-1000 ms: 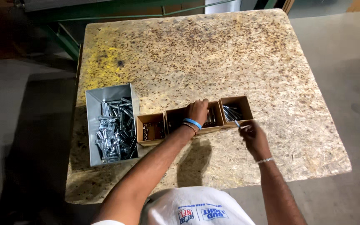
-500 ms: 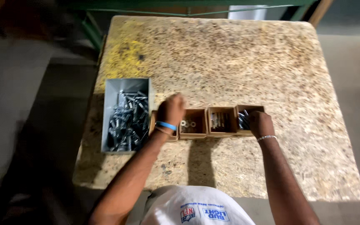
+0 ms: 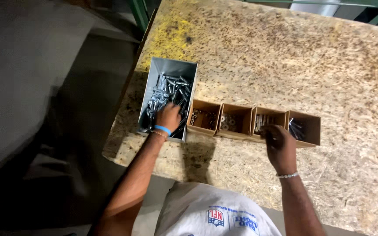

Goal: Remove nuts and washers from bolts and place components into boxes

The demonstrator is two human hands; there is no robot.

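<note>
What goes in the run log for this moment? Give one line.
left hand in metal bin of bolts | right hand at third cardboard box | four boxes in row on table

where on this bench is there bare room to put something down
Bare room: the wide stretch of the speckled chipboard bench top beyond the row of four small brown cardboard boxes, and the strip right of the last box. Crowded: the front left, where the left hand is in the grey metal bin of bolts and the right hand is at the boxes.
</note>
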